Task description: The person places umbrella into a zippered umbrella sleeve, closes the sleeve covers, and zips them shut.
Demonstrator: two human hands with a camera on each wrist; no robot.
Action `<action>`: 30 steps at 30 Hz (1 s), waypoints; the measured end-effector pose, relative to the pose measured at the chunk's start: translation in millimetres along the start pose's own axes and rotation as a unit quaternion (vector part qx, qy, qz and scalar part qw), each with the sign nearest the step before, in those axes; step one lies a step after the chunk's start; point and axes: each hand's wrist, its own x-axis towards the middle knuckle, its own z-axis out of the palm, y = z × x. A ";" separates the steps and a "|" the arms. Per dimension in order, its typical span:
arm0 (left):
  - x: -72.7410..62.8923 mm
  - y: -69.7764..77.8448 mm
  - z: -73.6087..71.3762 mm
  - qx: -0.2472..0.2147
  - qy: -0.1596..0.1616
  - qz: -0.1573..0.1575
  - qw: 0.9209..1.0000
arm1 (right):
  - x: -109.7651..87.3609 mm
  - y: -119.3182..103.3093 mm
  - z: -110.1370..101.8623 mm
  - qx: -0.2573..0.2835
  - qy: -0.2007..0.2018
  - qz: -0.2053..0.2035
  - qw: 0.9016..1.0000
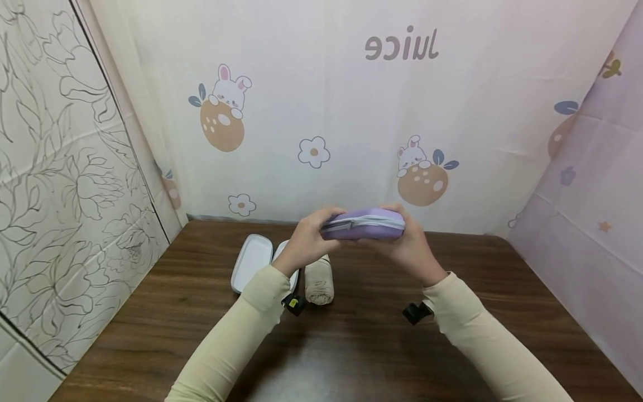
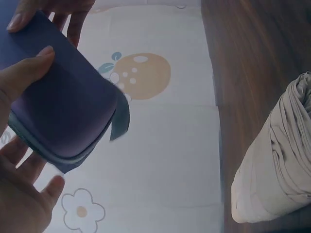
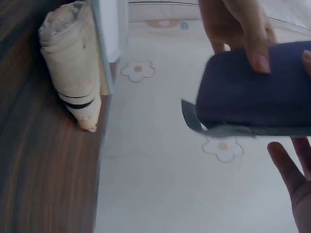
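Note:
A purple zippered case (image 1: 374,230) is held up in the air above the table, its pale zipper facing the head camera. My left hand (image 1: 307,239) grips its left end, the thumb pressing on the purple face in the left wrist view. At the other end, my right hand (image 1: 413,254) grips the case too. The right wrist view shows the smooth face of the case (image 3: 248,90) and a short grey strap (image 3: 192,116) at its corner. The zipper looks closed along the visible side.
On the dark wooden table (image 1: 366,324), a white open case (image 1: 254,261) lies at the left, partly hidden behind my left forearm. Beside it is a rolled beige cloth (image 1: 319,283) with a dark band. A printed curtain (image 1: 321,100) hangs behind the table, with more fabric at both sides.

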 end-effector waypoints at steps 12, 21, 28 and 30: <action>-4.0 9.8 -15.8 0.035 0.032 0.022 0.999 | 1.4 7.2 -15.7 -0.092 -0.039 -0.060 0.993; -4.2 15.7 -19.1 0.108 0.048 0.059 0.991 | 3.3 13.3 -8.3 -0.210 -0.045 -0.155 0.964; -2.7 19.1 -19.2 0.146 0.061 0.086 0.984 | 3.8 11.1 -4.8 -0.237 -0.046 -0.151 0.959; -2.4 19.7 -19.3 0.148 0.064 0.087 0.983 | 4.4 11.8 -4.5 -0.234 -0.047 -0.147 0.960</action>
